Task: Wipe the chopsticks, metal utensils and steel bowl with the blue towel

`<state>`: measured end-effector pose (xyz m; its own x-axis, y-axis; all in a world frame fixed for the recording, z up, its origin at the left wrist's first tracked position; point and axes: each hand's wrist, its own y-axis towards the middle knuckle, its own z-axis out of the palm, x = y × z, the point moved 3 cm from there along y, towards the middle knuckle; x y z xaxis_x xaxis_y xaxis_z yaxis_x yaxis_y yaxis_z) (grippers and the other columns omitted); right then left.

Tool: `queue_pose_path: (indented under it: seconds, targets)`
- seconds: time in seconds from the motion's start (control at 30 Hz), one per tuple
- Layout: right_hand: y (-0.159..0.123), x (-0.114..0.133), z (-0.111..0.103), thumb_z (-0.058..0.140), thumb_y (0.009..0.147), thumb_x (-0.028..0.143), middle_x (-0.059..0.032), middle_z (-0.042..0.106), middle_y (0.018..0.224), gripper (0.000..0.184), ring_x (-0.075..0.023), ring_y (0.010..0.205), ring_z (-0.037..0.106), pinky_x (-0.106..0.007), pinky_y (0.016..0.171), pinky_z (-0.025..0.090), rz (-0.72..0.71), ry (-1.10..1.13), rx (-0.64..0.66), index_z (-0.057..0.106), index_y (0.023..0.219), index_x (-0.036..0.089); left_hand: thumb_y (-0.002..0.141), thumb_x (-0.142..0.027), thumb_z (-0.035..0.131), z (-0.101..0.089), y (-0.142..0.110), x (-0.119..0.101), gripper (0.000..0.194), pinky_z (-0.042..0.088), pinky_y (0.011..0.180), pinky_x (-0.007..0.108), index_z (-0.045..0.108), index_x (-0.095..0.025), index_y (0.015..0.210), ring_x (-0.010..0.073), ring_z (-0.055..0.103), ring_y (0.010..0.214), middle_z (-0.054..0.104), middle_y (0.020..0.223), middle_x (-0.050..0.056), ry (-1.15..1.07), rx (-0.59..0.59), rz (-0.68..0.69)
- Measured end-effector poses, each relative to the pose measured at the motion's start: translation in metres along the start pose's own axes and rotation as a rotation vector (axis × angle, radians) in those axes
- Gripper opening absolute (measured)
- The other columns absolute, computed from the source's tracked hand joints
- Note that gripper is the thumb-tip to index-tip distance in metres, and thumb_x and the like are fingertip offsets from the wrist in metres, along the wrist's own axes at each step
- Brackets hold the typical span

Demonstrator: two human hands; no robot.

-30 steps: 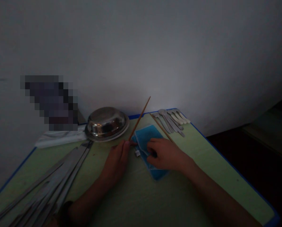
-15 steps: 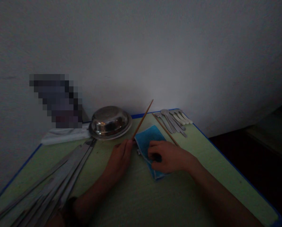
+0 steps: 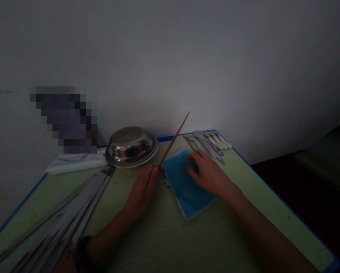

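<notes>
My left hand [image 3: 145, 186] is closed around the lower end of a wooden chopstick [image 3: 175, 137], which slants up and to the right. The hand is beside the left corner of a blue cloth [image 3: 184, 185] with a pale hem, and a small tag [image 3: 166, 182] shows at the cloth's left edge. Over the cloth's upper right part is my right hand [image 3: 210, 172], its thumb and curled fingers apart with nothing visible between them. A second chopstick [image 3: 189, 142] lies on the table just beyond it, partly hidden by that hand.
Several spoons [image 3: 208, 144] lie at the table's back right. An upturned metal bowl [image 3: 131, 145] rests on plates at the back, beside a white packet [image 3: 77, 163]. Long metal utensils [image 3: 73, 212] fan across the left of the green table [image 3: 272, 223]. A wall [image 3: 170, 68] stands behind.
My right hand has let go of the cloth's folded edge and moved up and away. The cloth lies wider and flatter. My left hand still holds the chopstick.
</notes>
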<state>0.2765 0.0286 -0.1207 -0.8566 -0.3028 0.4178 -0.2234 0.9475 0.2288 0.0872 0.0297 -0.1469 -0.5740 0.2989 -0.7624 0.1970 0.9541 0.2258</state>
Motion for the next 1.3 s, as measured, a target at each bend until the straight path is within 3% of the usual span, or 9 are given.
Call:
queue_pose_path:
  seconds: [0.17, 0.37, 0.57, 0.7, 0.77, 0.9, 1.03, 1.2, 1.3]
  targets:
    - [-0.002, -0.012, 0.004, 0.048, 0.078, 0.026, -0.0141, 0.058, 0.102, 0.037, -0.0248, 0.090, 0.058, -0.036, 0.073, 0.043, 0.228, -0.076, 0.025, 0.045, 0.113, 0.013, 0.091, -0.035, 0.031, 0.003, 0.000, 0.003, 0.034, 0.037, 0.094, 0.037, 0.061, -0.021, 0.098, 0.0211, 0.055, 0.099, 0.062, 0.099, 0.004, 0.000, 0.069, 0.044]
    - [0.004, -0.015, 0.006, 0.055, 0.072, 0.025, -0.0080, 0.064, 0.085, 0.029, -0.0197, 0.076, 0.058, -0.031, 0.067, 0.040, 0.253, 0.078, 0.060, 0.057, 0.100, 0.016, 0.091, -0.034, 0.030, 0.001, 0.001, 0.002, 0.033, 0.039, 0.089, 0.036, 0.060, -0.021, 0.097, 0.0211, 0.054, 0.095, 0.060, 0.097, 0.004, -0.019, 0.036, 0.041]
    - [0.011, -0.025, -0.012, 0.045, 0.077, 0.031, -0.0001, 0.056, 0.073, 0.016, -0.0155, 0.067, 0.052, -0.027, 0.061, 0.040, 0.394, 0.636, -0.404, 0.053, 0.083, 0.019, 0.092, -0.034, 0.024, -0.003, -0.001, -0.007, 0.034, 0.042, 0.064, 0.027, 0.044, -0.021, 0.068, 0.0164, 0.051, 0.065, 0.049, 0.066, -0.001, -0.073, -0.003, 0.013]
    - [0.005, -0.015, -0.026, 0.045, 0.080, 0.031, 0.0014, 0.050, 0.077, 0.009, -0.0138, 0.071, 0.050, -0.026, 0.064, 0.041, 0.274, 0.788, -0.713, 0.045, 0.083, 0.023, 0.093, -0.035, 0.024, 0.000, -0.003, -0.011, 0.039, 0.038, 0.054, 0.025, 0.041, -0.021, 0.060, 0.0144, 0.046, 0.053, 0.044, 0.055, -0.003, -0.097, 0.092, 0.004]
    - [0.003, -0.001, -0.026, 0.046, 0.081, 0.030, 0.0007, 0.049, 0.077, 0.007, -0.0139, 0.073, 0.049, -0.027, 0.067, 0.041, 0.137, 0.710, -0.663, 0.045, 0.084, 0.023, 0.093, -0.036, 0.025, 0.001, -0.004, -0.012, 0.040, 0.038, 0.054, 0.025, 0.041, -0.021, 0.059, 0.0146, 0.047, 0.053, 0.044, 0.055, -0.003, -0.105, 0.134, 0.009]
    - [-0.002, 0.026, -0.007, 0.051, 0.079, 0.024, -0.0062, 0.048, 0.102, 0.014, -0.0170, 0.098, 0.048, -0.033, 0.086, 0.040, -0.108, 0.481, -0.334, 0.054, 0.092, 0.021, 0.092, -0.035, 0.027, 0.004, -0.006, -0.012, 0.037, 0.038, 0.054, 0.025, 0.043, -0.022, 0.062, 0.0146, 0.047, 0.052, 0.045, 0.056, -0.004, -0.129, 0.199, 0.032]
    - [-0.006, 0.036, 0.010, 0.053, 0.079, 0.030, -0.0076, 0.035, 0.127, 0.026, -0.0192, 0.118, 0.039, -0.038, 0.100, 0.033, -0.157, 0.435, -0.119, 0.054, 0.104, 0.023, 0.091, -0.033, 0.029, 0.005, -0.007, -0.008, 0.032, 0.037, 0.053, 0.025, 0.044, -0.022, 0.065, 0.0147, 0.046, 0.052, 0.047, 0.057, -0.004, -0.148, 0.210, 0.032]
    - [-0.004, 0.033, 0.014, 0.053, 0.070, 0.010, -0.0085, 0.032, 0.132, 0.046, -0.0193, 0.122, 0.035, -0.039, 0.099, 0.035, -0.201, 0.423, -0.156, 0.042, 0.113, 0.023, 0.092, -0.035, 0.027, 0.004, -0.006, -0.009, 0.037, 0.037, 0.052, 0.026, 0.043, -0.022, 0.061, 0.0146, 0.045, 0.051, 0.045, 0.054, -0.004, -0.161, 0.218, 0.027]
    - [0.000, 0.024, 0.011, 0.047, 0.069, 0.007, -0.0071, 0.047, 0.112, 0.031, -0.0172, 0.106, 0.047, -0.035, 0.089, 0.042, -0.126, 0.424, -0.276, 0.046, 0.096, 0.021, 0.092, -0.035, 0.025, 0.003, -0.006, -0.013, 0.040, 0.037, 0.052, 0.026, 0.043, -0.022, 0.059, 0.0145, 0.045, 0.050, 0.045, 0.053, -0.004, -0.157, 0.219, 0.014]
